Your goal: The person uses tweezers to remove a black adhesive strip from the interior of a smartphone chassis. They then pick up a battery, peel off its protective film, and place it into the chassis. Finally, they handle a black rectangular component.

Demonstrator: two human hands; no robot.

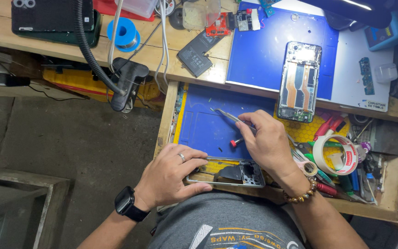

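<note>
Both hands work over an open wooden drawer at the person's lap. Left hand (171, 177), with a plain ring and a black wristwatch (126, 204), curls around the left end of a thin metal phone frame (236, 176), thumb underneath and fingers spread flat over its upper edge. That frame lies across the drawer's front lip, dark inner parts showing at its right end. Right hand (266, 143), a beaded bracelet (300, 196) at the wrist, is closed in a pinch on slim metal tweezers (226, 115), whose pointed tips aim up and left over a smooth blue mat (203, 129) lining the drawer. A small red-headed tool (234, 143) sits on the mat just beside this hand. Bare mat lies open to the left of the tweezers, up to the drawer's wooden wall (164, 120).

Further right, a yellow honeycomb tray (307, 131) carries red-handled tools, and a glossy roll of tape (339, 154) lies among crowded pens and cutters. Above, on the workbench, a second opened phone (299, 82) rests upright on another blue mat (259, 50), near its lower edge, with clear mat to its left.
</note>
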